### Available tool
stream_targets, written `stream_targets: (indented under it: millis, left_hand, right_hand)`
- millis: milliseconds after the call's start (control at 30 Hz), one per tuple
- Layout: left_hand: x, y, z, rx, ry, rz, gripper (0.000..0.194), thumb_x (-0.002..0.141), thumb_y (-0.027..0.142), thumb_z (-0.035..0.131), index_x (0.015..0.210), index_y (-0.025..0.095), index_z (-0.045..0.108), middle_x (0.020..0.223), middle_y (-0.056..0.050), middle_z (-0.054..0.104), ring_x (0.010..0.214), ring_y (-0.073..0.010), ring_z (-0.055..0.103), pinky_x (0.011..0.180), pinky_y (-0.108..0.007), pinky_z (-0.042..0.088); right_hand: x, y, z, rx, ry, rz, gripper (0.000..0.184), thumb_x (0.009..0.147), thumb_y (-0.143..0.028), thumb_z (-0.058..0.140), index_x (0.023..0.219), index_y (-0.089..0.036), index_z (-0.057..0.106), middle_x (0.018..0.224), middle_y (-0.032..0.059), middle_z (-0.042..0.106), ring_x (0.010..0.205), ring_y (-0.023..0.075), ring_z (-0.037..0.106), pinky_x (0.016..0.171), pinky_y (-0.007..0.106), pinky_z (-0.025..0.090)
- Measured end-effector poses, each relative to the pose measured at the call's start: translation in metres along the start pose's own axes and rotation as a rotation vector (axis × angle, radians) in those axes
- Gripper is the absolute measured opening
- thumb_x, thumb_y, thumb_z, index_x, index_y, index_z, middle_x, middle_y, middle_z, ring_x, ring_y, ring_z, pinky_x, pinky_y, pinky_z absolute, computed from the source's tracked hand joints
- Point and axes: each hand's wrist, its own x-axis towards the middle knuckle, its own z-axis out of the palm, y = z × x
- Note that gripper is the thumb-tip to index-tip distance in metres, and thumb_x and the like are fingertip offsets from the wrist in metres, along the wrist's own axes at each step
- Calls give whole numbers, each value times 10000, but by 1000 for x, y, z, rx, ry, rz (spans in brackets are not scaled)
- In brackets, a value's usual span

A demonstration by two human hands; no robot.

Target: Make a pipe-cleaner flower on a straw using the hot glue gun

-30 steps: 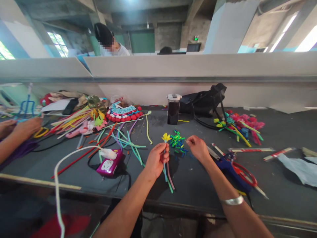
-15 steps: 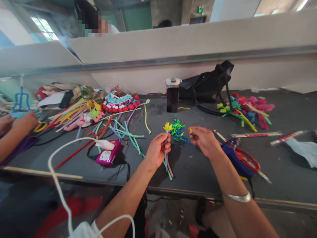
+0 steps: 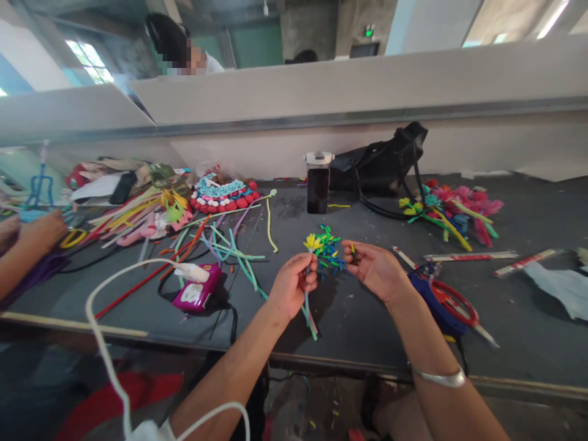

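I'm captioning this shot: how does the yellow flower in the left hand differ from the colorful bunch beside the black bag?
The yellow flower is a single bloom; the colorful bunch holds several. The yellow flower has yellow petals; the colorful bunch mixes pink, teal and yellow. The yellow flower is held in the left hand; the colorful bunch lies on the table. Both have thin stems.

Dark table (image 3: 528, 324) spanning the foreground, backed by a pale partition (image 3: 294, 92). Beyond it, concrete wall (image 3: 312, 33), green panel (image 3: 257, 44), pale column (image 3: 436, 27) and lit green sign (image 3: 369, 30). Bright window (image 3: 89, 60) at upper left, bright strip (image 3: 552, 18) at upper right. Dim floor (image 3: 298, 410) below.
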Motion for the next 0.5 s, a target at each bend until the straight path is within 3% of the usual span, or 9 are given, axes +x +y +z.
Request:
stream_targets:
  millis: [233,367,500]
  left_hand:
    - [-3,1,0,-9,-20,13,208,718,250,734,791,120,588,660,26,505,438,-19,368,390,-164,211]
    - [-4,1,0,-11,-43,-11,214,731,259,725,819,111,597,627,45,471,399,5,273,369,-154,134]
    - [-5,2,1,9,-25,-15,230,722,271,728,824,111,598,608,53,459,391,5,265,365,-153,126]
  right_hand:
    - [-4,3,6,-70,-8,-68,260,651,-218,765,897,-145,724,857,56,706,665,104,603,544,203,478]
    - [-7,6,14,-227,92,-165,315,663,-307,766,928,-149,703,903,80,738,708,137,650,572,222,485]
    - [-4,11,16,-425,198,-360,281,679,-371,747,859,-163,686,822,69,749,800,186,680,724,285,500]
